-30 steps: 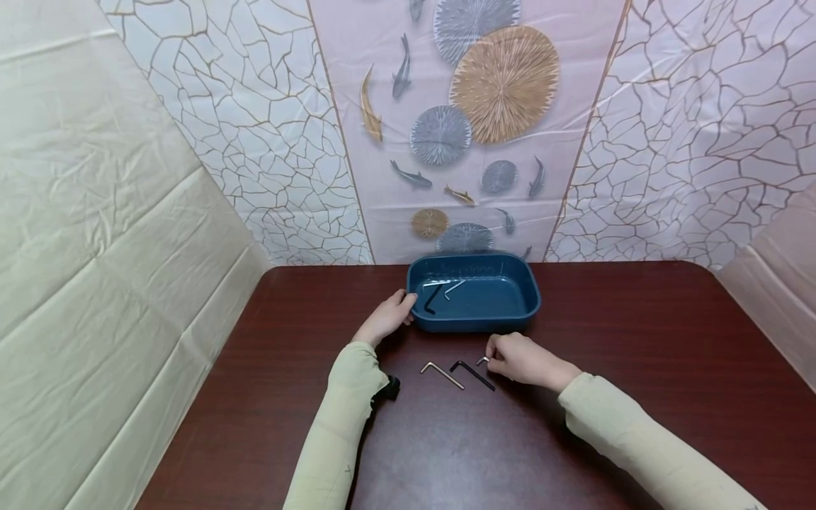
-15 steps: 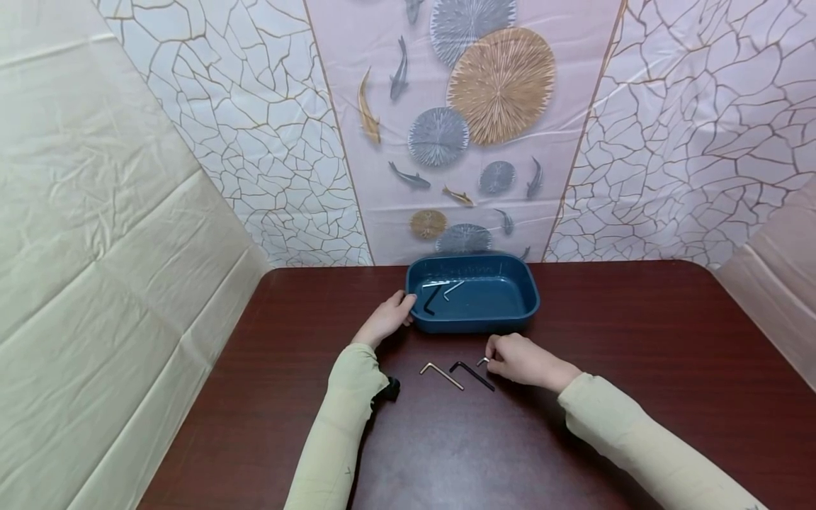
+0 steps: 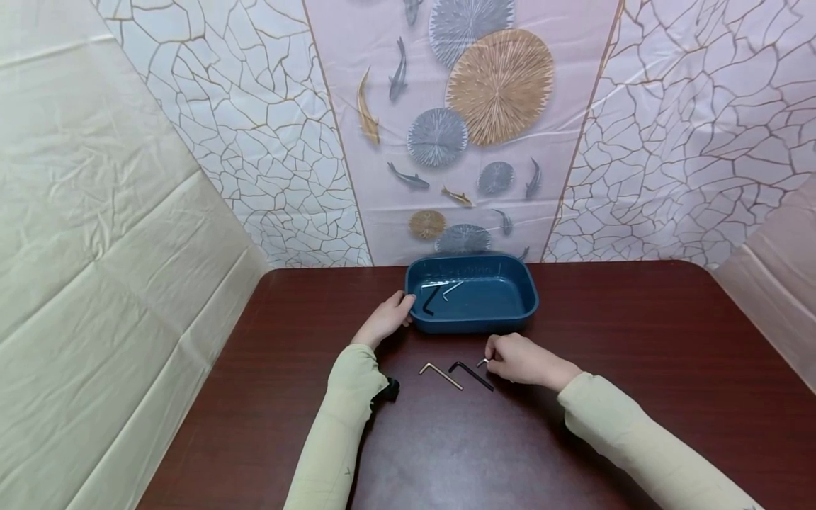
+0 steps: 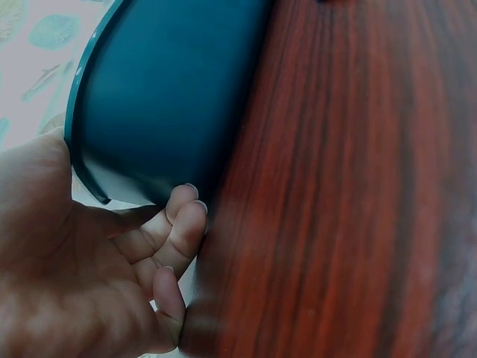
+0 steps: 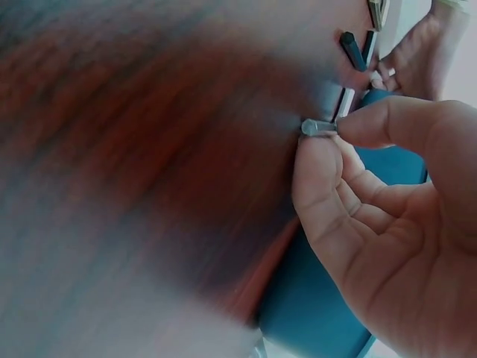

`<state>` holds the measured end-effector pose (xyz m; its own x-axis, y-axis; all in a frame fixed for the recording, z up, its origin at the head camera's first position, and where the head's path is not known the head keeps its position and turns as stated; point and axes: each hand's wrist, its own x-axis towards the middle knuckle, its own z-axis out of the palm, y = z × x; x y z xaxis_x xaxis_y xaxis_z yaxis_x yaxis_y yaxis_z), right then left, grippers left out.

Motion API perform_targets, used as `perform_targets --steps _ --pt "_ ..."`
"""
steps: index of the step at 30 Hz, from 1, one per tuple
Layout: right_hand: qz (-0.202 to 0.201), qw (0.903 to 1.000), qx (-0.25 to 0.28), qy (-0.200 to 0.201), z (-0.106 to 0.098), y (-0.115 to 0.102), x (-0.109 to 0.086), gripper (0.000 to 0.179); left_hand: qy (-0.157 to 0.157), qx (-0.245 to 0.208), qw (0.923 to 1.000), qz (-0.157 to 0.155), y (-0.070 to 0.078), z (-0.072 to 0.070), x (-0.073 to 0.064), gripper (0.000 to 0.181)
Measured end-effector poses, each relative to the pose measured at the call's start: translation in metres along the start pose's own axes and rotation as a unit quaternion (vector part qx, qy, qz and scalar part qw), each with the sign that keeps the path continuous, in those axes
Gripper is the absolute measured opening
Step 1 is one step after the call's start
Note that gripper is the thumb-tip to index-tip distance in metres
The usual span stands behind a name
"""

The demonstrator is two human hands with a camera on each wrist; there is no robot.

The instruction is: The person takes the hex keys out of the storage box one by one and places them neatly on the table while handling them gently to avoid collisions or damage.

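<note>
My left hand (image 3: pixel 385 320) grips the left end of a blue rectangular bin (image 3: pixel 472 326), thumb over the rim. In the left wrist view its fingers (image 4: pixel 188 227) curl against the bin's outer wall. With thumb and forefinger, my right hand (image 3: pixel 525 360) pinches a short silver hex key (image 5: pixel 322 128) low over the table, just in front of the bin. Much of that key is hidden by the fingers in the head view. To its left lie a black hex key (image 3: pixel 473 377) and a brass-coloured hex key (image 3: pixel 443 377). Inside the bin rest another black hex key (image 3: pixel 431 302) and a silver one (image 3: pixel 452 290).
Everything stands on a dark red-brown wooden table (image 3: pixel 612 319). A patterned cloth (image 3: pixel 510 163) hangs right behind the bin, and a pale cloth wall (image 3: pixel 127 283) closes the left side. Some black gear (image 3: pixel 386 389) shows under the left wrist.
</note>
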<state>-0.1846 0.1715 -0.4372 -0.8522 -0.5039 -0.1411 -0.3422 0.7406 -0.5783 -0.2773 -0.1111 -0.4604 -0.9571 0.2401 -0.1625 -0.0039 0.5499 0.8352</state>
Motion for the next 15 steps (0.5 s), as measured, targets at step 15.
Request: perform_targets --steps 15 --pt "-0.007 0.9999 0.006 0.009 -0.0029 0.0018 -0.0023 0.005 -0.006 0.0 1.0 0.007 -0.0033 -0.0008 0.0027 0.044"
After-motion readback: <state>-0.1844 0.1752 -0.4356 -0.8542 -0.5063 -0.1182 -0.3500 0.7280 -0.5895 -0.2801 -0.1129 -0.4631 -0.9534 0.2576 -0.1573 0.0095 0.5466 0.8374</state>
